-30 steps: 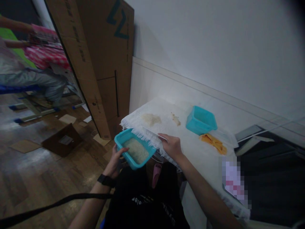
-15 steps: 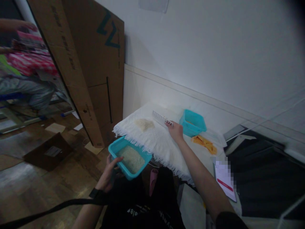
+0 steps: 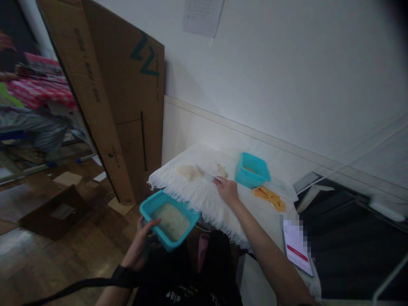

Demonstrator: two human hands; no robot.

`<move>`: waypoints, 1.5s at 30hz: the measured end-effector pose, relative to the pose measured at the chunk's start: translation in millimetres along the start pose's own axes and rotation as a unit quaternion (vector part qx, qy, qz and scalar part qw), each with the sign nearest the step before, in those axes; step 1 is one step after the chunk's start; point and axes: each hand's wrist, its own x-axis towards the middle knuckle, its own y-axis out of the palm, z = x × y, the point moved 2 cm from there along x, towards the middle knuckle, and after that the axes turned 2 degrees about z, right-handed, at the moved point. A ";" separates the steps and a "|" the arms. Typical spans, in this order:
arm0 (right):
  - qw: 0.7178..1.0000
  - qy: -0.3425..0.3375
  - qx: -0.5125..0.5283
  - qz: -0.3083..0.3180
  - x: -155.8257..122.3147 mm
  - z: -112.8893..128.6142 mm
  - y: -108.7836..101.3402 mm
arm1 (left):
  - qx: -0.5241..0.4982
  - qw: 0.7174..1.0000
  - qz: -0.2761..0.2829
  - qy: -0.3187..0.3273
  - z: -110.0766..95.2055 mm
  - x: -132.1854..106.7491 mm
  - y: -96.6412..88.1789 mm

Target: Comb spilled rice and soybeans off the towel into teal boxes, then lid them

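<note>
My left hand [image 3: 140, 246] grips the near edge of a turquoise tray [image 3: 152, 207] filled with white rice, held just below the fringed edge of a white towel [image 3: 204, 197] on the table. My right hand [image 3: 228, 190] reaches over the towel and is closed on a thin white comb-like scraper [image 3: 205, 173]. The scraper's far end lies next to a small pile of rice [image 3: 188, 172] on the towel. A brownish smear [image 3: 221, 171] sits just beyond the hand.
A second turquoise tray [image 3: 251, 170] stands farther back by an orange cloth [image 3: 268, 197]. Tall cardboard boxes [image 3: 121, 97] lean against the wall at left. A paper with a red mark [image 3: 298, 250] lies near a black surface [image 3: 357, 246]. Another person sits far left.
My right hand went from the towel's near edge out to the back of the towel with the scraper, then drew it toward the rice pile. The rice tray stayed under the towel's edge.
</note>
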 end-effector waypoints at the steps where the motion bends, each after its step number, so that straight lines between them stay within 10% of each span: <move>1: 1.000 -0.007 -0.005 -0.001 -4.2 2.2 -2.0 | -0.001 1.000 0.005 0.002 -0.2 -2.1 0.4; 13: 0.998 -0.040 0.047 -0.021 -55.7 40.1 -16.1 | 0.007 1.000 0.027 0.012 0.7 -8.5 3.3; 25: 0.935 0.209 0.237 -0.158 17.2 -33.1 2.4 | 0.019 0.998 0.058 0.019 -2.4 -14.6 7.4; 45: 0.876 0.274 0.384 -0.099 -42.5 -41.7 -0.1 | 0.017 0.999 0.045 0.010 -4.8 -9.3 3.8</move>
